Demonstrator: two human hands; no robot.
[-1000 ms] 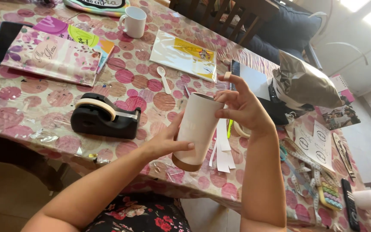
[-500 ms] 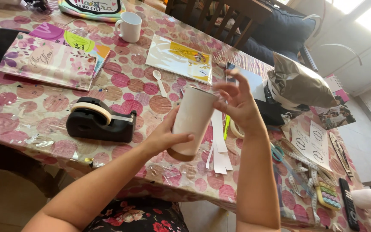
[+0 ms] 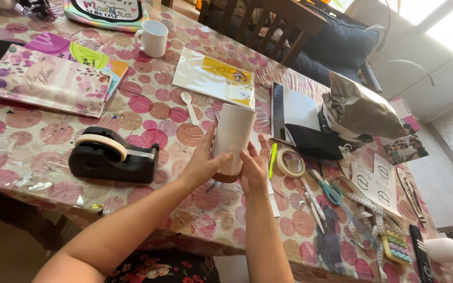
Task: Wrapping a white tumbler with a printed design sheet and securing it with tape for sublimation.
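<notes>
While the tall white cylindrical tumbler with a brown base (image 3: 233, 140) stands upright just above the pink-dotted plastic tablecloth (image 3: 22, 141), I cup it from both sides: left hand (image 3: 203, 162) with fingers spread on its left wall, right hand (image 3: 254, 166) flat against the right, so it cannot tip. Black tape dispenser (image 3: 112, 155) sits near my left wrist. Behind the tumbler lies a clear-sleeved white sheet with a yellow label (image 3: 215, 76); a crumpled silver foil bag (image 3: 360, 109) stands farther right, beside small white round-marked stickers (image 3: 374, 183).

You see a tabletop (image 3: 148, 105) in a pink-dotted cloth, a wooden chair (image 3: 284, 21) at upper centre, and daylight at upper right.
</notes>
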